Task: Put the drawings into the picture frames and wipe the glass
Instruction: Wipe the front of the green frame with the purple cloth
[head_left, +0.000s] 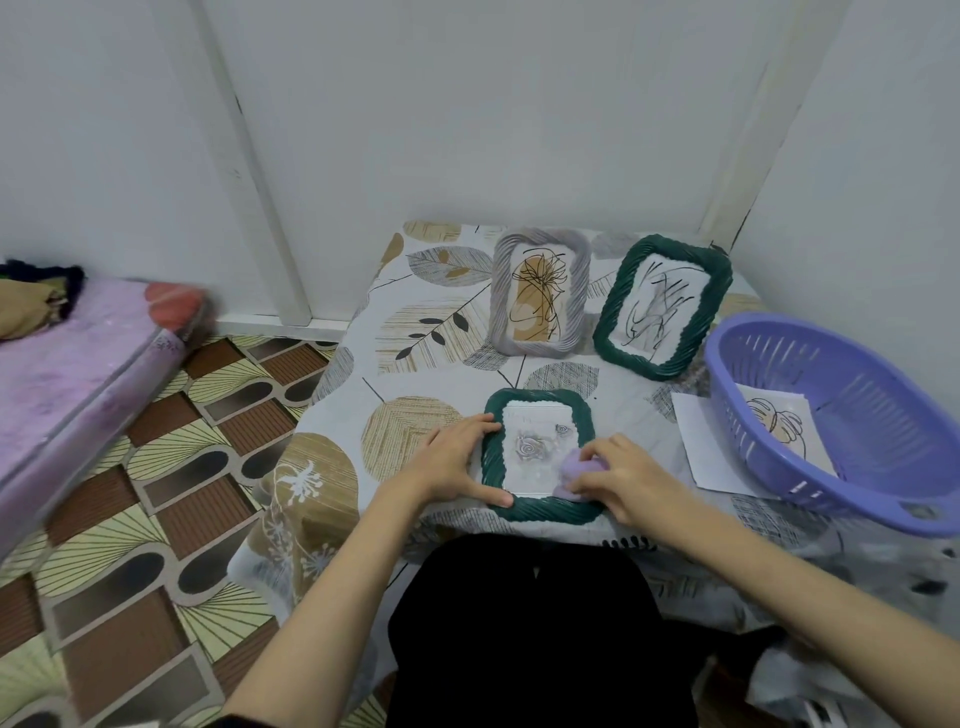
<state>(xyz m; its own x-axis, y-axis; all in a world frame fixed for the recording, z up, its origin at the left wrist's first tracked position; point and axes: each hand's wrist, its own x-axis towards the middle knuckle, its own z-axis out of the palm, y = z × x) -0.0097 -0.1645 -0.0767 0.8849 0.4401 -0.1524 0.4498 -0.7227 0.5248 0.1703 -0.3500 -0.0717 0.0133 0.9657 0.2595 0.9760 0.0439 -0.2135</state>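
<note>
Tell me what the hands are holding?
Right hand pinches a bunched lilac cloth from above; left hand steadies the flat green frame by its left edge.

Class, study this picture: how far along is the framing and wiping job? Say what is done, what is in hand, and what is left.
Done: the grey frame and the upright green frame stand at the back with drawings inside. In hand: the left hand steadies the flat green frame while the right hand rubs a purple cloth on its glass. Left: a loose drawing lies in the purple basket, unframed.
</note>
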